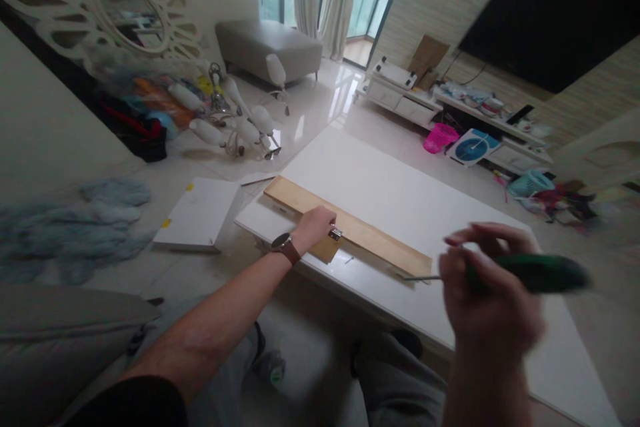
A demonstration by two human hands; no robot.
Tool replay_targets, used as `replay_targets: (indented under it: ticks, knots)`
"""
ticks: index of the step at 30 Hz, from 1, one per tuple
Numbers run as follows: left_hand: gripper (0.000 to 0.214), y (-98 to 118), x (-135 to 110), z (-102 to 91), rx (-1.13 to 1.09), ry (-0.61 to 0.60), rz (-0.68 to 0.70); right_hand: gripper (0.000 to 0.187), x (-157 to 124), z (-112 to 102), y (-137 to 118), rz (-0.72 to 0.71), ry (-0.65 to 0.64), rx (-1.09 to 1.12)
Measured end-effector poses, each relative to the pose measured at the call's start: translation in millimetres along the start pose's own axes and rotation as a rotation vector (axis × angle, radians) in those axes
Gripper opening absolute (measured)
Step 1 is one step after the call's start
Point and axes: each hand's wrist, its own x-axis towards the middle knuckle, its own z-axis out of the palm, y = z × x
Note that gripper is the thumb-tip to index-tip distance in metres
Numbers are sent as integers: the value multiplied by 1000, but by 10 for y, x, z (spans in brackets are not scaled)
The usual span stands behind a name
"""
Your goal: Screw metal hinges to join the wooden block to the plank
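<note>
My left hand (313,227), with a watch on its wrist, is closed over the near edge of a long narrow wooden board (385,239). A small shiny metal fitting (335,233) pokes out from its fingertips; its exact kind does not show. The board lies on a large white panel (380,177). My right hand (493,293), blurred, is raised above the panel's right part and grips a screwdriver (533,273) by its dark green handle. The thin shaft points left, toward the board's right end. A brown piece (325,250) and a small screw-like bit (349,260) lie near the left hand.
A flat white box (200,212) sits on the floor to the left, beside a crumpled grey cloth (80,227). Beyond it lies a chandelier (240,123). A grey ottoman (270,47), TV cabinet (400,103) and pink basket (440,138) stand farther back.
</note>
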Motion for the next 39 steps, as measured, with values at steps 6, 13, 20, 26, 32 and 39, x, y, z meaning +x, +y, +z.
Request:
replay_targets:
  ticks: [6,13,20,26,32,39]
  knots:
    - [17,36,-23,7,29,14,-26,31,-52,568,727,489,-41,-38]
    - [21,88,-31,48,58,13,-65,16,-233,843,1190,414,-551,-431]
    - [20,46,-13,-3,0,-29,24,10,-355,925,1498,507,-669,-393]
    - [23,5,3,-4,-27,-51,51,13,-369,978,1575,661,-687,-229]
    - [19,66,16,-10,-17,-52,-11,25,-465,1034,1627,814,-676,-109]
    - [20,31,-5,-37,-27,-37,72,26,-509,1053,1709,891,-566,-40]
